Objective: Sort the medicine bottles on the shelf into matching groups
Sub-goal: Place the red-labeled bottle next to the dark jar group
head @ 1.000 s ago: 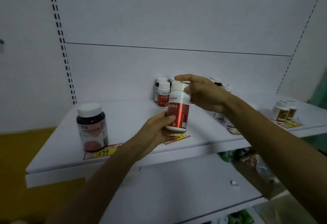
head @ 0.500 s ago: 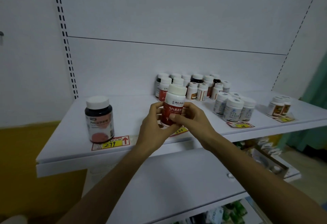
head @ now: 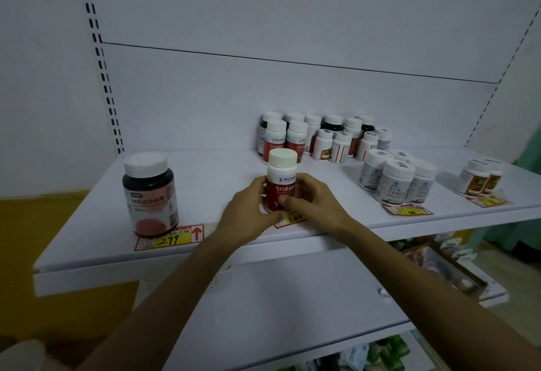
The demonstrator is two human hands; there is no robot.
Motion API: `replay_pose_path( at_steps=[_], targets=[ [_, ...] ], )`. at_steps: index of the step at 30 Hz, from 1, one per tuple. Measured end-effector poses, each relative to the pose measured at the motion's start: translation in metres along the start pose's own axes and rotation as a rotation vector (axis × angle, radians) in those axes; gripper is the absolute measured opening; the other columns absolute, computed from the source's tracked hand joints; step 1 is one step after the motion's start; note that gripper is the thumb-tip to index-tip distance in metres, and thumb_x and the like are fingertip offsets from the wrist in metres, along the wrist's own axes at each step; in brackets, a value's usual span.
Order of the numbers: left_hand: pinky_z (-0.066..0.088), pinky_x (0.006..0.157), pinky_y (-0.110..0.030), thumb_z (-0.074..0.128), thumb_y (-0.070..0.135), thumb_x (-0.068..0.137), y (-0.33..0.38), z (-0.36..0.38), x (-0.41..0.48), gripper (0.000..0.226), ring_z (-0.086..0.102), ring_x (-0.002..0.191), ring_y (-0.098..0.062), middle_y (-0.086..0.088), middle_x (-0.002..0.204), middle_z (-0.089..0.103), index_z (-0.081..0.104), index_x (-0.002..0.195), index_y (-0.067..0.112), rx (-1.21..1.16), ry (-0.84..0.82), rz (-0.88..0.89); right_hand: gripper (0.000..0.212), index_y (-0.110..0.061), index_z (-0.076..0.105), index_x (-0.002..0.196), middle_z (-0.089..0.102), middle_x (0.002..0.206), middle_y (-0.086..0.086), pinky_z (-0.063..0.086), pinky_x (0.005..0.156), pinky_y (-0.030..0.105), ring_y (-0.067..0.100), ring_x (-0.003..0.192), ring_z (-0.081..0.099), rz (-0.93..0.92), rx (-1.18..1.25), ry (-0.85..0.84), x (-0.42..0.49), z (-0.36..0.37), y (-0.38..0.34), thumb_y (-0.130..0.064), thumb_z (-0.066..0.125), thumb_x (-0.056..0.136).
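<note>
A red-labelled bottle with a white cap stands upright near the front edge of the white shelf. My left hand grips its left side and my right hand grips its right side, fingers curled around the lower label. Two matching red-labelled bottles stand behind it at the back. A mixed cluster of small bottles fills the back middle. Three white bottles with blue labels form a group to the right.
A large dark jar with a white lid stands at the shelf's front left over a yellow 299 price tag. Two small orange-labelled bottles sit far right. Another price tag lies below the white group. A lower shelf juts out underneath.
The red-labelled bottle has come down from mid-air to the shelf's front edge. My right hand moved from its cap to its side, and the back bottles came into view.
</note>
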State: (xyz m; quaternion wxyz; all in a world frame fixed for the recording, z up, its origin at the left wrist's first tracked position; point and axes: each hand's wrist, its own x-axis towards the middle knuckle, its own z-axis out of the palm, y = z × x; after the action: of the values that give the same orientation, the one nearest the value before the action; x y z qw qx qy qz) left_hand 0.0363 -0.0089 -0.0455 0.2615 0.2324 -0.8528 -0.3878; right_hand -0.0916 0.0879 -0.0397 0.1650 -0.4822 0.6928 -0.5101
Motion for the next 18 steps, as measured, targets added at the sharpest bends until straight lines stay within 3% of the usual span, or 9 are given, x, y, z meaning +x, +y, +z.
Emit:
replay_pose_path(
  at_steps=[5,9,18],
  targets=[
    [0.042,0.097,-0.031,0.069,0.036,0.079,-0.004,0.009,0.001,0.071,0.052,0.122,-0.019,0.004,0.137,0.051,0.032,0.139,0.025,0.147,0.036,0.028,0.052,-0.018,0.051,0.130,0.065,0.119,0.000,0.051,0.097,0.041,0.016,0.108,0.063,-0.014,0.018,0.008,0.003,0.001,0.013,-0.024,0.071,0.083],
    [0.040,0.102,-0.035,0.066,0.033,0.083,-0.006,0.011,0.002,0.069,0.049,0.125,-0.020,0.003,0.140,0.048,0.030,0.141,0.024,0.166,0.051,0.032,0.055,-0.020,0.047,0.134,0.062,0.125,-0.001,0.049,0.099,0.039,0.014,0.111,0.060,-0.016,-0.015,-0.013,0.003,0.002,0.015,-0.028,0.068,0.084],
    [0.042,0.095,-0.032,0.068,0.033,0.080,-0.005,0.010,0.000,0.075,0.052,0.122,-0.021,0.002,0.137,0.051,0.027,0.142,0.026,0.171,0.081,0.054,0.051,-0.019,0.053,0.129,0.065,0.120,-0.002,0.050,0.098,0.040,0.013,0.110,0.061,-0.052,-0.059,0.015,0.001,0.004,0.011,-0.029,0.071,0.082]
  ],
)
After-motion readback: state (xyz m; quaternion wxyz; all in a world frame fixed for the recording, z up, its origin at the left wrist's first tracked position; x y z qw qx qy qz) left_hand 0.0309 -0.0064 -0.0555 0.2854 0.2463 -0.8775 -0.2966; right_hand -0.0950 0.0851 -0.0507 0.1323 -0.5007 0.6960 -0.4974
